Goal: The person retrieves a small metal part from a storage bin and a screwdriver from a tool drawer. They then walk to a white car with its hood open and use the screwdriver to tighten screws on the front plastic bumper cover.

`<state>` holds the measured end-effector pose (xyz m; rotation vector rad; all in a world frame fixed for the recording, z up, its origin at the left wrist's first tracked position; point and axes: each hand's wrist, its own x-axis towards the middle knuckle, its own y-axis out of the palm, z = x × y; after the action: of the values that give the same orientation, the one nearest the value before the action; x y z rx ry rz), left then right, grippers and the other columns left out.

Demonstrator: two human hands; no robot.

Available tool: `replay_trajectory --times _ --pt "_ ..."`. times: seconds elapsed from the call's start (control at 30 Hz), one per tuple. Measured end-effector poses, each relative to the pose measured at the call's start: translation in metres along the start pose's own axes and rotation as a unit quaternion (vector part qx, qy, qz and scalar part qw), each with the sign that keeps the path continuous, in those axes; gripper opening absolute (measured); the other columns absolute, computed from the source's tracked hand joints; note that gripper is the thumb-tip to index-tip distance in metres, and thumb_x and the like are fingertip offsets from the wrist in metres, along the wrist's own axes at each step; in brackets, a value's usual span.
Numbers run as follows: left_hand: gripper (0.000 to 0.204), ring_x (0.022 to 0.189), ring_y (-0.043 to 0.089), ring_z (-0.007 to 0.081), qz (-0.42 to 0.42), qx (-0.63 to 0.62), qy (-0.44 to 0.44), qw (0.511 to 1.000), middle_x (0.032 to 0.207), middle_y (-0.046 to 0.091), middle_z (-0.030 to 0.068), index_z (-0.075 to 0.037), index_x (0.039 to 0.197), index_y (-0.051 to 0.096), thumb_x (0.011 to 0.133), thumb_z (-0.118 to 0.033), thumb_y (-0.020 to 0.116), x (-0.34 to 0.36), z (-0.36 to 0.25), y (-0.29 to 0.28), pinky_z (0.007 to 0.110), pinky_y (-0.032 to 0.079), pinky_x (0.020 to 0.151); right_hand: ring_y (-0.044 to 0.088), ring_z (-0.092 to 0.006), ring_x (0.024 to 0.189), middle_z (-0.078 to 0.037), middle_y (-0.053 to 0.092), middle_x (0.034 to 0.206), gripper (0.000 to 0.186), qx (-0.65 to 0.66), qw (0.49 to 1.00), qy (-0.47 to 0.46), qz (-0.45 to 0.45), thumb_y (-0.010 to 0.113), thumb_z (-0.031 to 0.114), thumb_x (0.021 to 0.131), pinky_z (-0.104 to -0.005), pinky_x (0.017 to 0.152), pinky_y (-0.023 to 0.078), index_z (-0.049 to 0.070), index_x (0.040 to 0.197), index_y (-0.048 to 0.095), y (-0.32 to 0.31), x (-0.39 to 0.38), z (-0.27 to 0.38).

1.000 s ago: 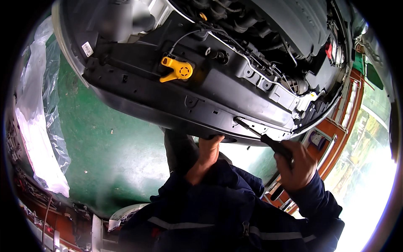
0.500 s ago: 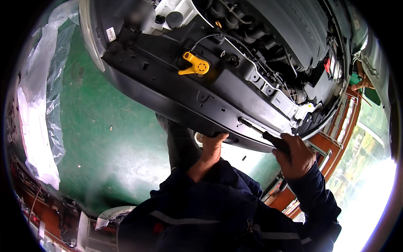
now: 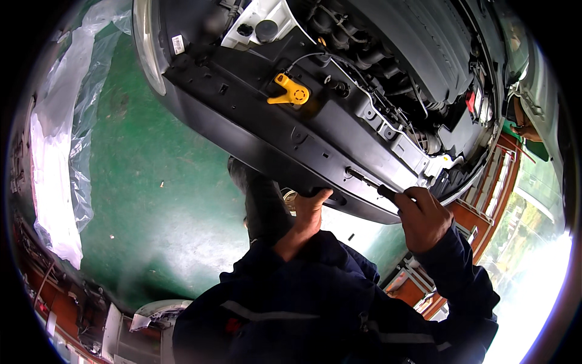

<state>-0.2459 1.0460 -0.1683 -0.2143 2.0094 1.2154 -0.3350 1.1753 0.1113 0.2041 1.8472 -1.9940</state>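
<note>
My right hand (image 3: 426, 219) is closed round the dark handle of a screwdriver (image 3: 368, 182). The metal shaft points left, and its tip rests at a small hole in the black top panel (image 3: 306, 148) at the car's front. My left hand (image 3: 309, 213) grips the edge of the black bumper (image 3: 254, 159), thumb on top; its fingers are hidden underneath. A yellow cap with a lever-like arm (image 3: 292, 91) sits on the panel, farther off and to the left.
The engine bay (image 3: 400, 54) lies open beyond the panel. A headlight (image 3: 147, 51) is at upper left. Clear plastic sheeting (image 3: 54, 176) hangs at far left above the green floor (image 3: 157, 164). Another person's hand (image 3: 528, 130) shows at far right.
The view has shifted slightly, moving the car a little rightward in the picture. My right hand's fingers have changed position on the screwdriver handle. The left hand stays on the bumper edge.
</note>
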Motion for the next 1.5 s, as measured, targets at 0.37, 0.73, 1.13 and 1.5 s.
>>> replay_trajectory --times 0.37,0.73,1.13,1.5 --pt "0.048 0.106 0.061 0.0189 0.014 0.019 0.003 1.0 0.114 0.064 0.0048 -0.001 0.12 0.058 0.079 -0.006 0.08 0.006 0.006 -0.005 0.033 0.047 0.098 0.068 -0.0302 0.074 -0.008 0.054 0.078 0.027 -0.041 0.999 -0.025 0.014 0.07 0.007 0.077 -0.0373 0.06 0.056 0.004 0.102 0.06 -0.006 0.003 0.0" --pt "0.044 0.098 0.059 0.014 -0.006 0.014 -0.002 1.0 0.108 0.065 0.0017 -0.002 0.115 0.064 0.076 -0.007 0.083 0.004 0.005 -0.003 0.029 0.044 0.092 0.069 -0.0302 0.079 -0.01 0.059 0.089 0.026 -0.022 0.998 -0.064 0.01 0.068 0.008 0.08 -0.035 0.064 0.056 0.005 0.105 0.06 -0.01 0.016 -0.003" --pt "0.041 0.097 0.058 0.0137 0.035 0.007 -0.002 0.999 0.106 0.065 0.0005 -0.004 0.115 0.064 0.078 -0.01 0.082 0.005 0.002 -0.006 0.029 0.044 0.092 0.069 -0.0318 0.07 -0.018 0.068 0.08 0.028 0.071 0.994 0.075 0.023 0.072 0.013 0.082 -0.0369 0.063 0.055 0.0 0.104 0.061 -0.004 0.007 -0.001" --pt "0.06 0.1 0.055 0.014 0.012 0.064 0.066 0.996 0.11 0.06 0.0007 -0.005 0.12 0.057 0.071 -0.018 0.089 -0.001 0.009 0.0 0.03 0.043 0.092 0.067 -0.0296 0.067 -0.013 0.066 0.077 0.019 0.119 0.989 0.083 -0.034 0.07 0.012 0.08 -0.0364 0.062 0.053 0.003 0.095 0.063 0.004 0.009 -0.008"
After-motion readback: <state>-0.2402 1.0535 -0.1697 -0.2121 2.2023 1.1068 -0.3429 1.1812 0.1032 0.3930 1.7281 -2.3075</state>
